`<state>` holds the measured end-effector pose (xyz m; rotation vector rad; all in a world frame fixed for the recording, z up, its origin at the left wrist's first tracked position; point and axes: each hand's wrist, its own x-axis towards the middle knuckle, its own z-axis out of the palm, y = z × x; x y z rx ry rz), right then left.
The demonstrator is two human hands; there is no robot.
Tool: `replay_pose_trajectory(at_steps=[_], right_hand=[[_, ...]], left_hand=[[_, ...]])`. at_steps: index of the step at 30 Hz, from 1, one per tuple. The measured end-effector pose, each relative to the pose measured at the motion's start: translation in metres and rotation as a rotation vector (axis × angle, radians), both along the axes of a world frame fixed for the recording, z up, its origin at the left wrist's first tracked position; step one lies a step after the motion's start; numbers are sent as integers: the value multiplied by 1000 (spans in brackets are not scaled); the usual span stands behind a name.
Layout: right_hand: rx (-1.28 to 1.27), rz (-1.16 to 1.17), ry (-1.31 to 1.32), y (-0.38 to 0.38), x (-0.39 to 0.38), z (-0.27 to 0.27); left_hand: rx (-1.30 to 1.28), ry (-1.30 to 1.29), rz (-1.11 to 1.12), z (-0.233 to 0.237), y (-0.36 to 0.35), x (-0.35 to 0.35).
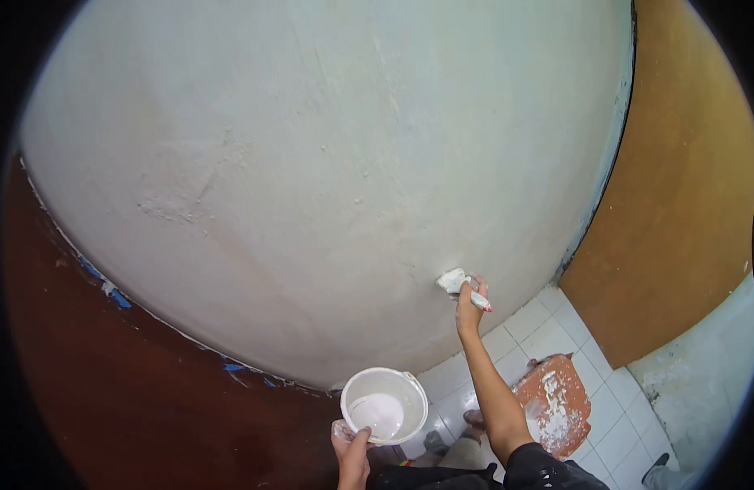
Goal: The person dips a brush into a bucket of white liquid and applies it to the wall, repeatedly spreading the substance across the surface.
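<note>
My right hand (472,304) is closed around the handle of a paintbrush (452,280), its white-coated bristles right at the lower part of the pale wall (328,188). The handle shows white smears and a reddish end. Lower down, my left hand (352,449) grips the rim of a white bucket (350,393), thumb over the edge and fingers outside. White paint (379,414) lies in the bottom of the bucket. Rough, bumpy patches mark the wall's surface at left and centre.
A paint-splattered orange-red stool (575,392) stands on the white tiled floor (548,339) to my right. A brown panel (663,188) adjoins the wall at right. A dark brown surface (148,384) with blue flecks along its edge lies at left. Feet show below.
</note>
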<state>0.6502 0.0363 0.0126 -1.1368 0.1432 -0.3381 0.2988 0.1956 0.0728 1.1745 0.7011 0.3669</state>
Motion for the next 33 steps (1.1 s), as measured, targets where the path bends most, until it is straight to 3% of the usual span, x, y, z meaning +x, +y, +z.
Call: replay_pose_trajectory(at_steps=[1,3,8,10,13,19,22,24,26,31,33], right_hand=[[-45,-5,47,-4,-3,12],[-318,-21,-150,-9,-7,130],[-216,-47,-630,-10,12,327],[-157,3,-662,-15,13,366],[-103,55,-625,-19,22,341],[-37,62,-213,-19,10,123],[-224,86,-77,-29,-6,141],[-397,-33,-286,-27,12,173],[-475,-52,-413,-29,12,254],[-322,-63,-839,-16,42,420],[-248,2,-768,-18,23,453]], left_hand=[[14,3,1,-1,0,0],[26,15,8,0,-4,-9],[-15,-19,54,15,-24,-15],[-17,-24,67,18,-29,-14],[-11,-21,71,18,-37,-15],[-38,-47,79,17,-47,-20],[-33,-35,66,19,-52,-24],[-29,-2,76,45,-63,-22],[-38,-38,62,38,-63,-24],[-20,-42,78,29,-61,-18],[21,-36,97,22,-62,-16]])
